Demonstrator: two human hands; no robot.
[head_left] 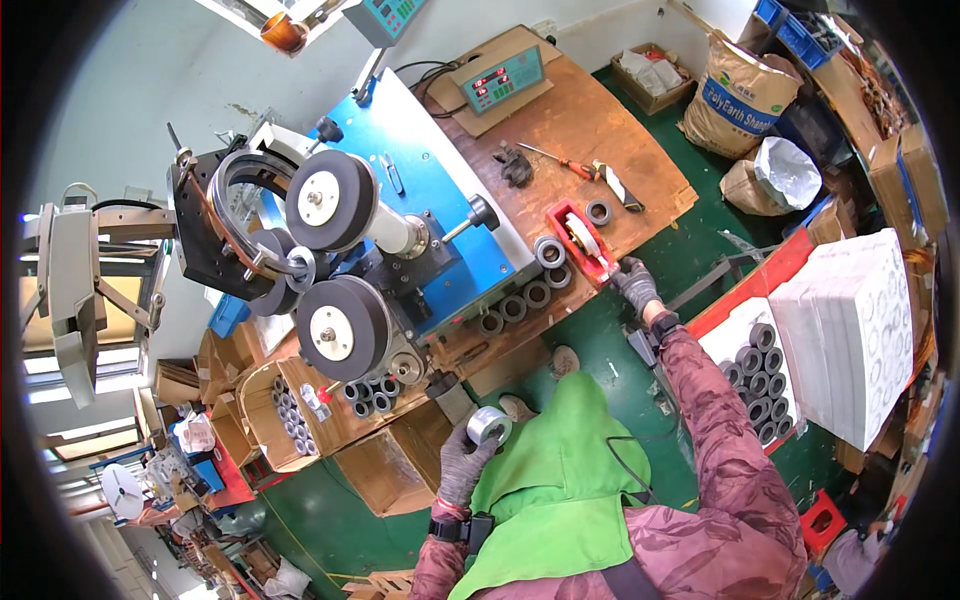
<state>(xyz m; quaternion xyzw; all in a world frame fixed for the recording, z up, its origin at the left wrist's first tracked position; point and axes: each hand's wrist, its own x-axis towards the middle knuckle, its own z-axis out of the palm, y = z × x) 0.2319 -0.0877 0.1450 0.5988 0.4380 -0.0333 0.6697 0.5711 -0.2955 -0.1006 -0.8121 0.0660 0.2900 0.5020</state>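
The red dispenser (569, 243), a white roll (584, 236) in it, stands at the bench (650, 182) edge at ten o'clock from the nearer right hand (637, 284), its long axis running from eleven to five; whether that hand's bent fingers pinch anything, I cannot tell. The left hand (466, 466), at seven o'clock from the dispenser, grips a silvery ring (489, 426). Between nine and ten from it, an open carton (260, 432) holds grey rings (291, 418).

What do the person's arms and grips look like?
Left grip and right grip wear grey knit gloves. Sleeves are dusky pink with a darker leaf pattern. Black straps show at both wrists, the left with a boxy black device.
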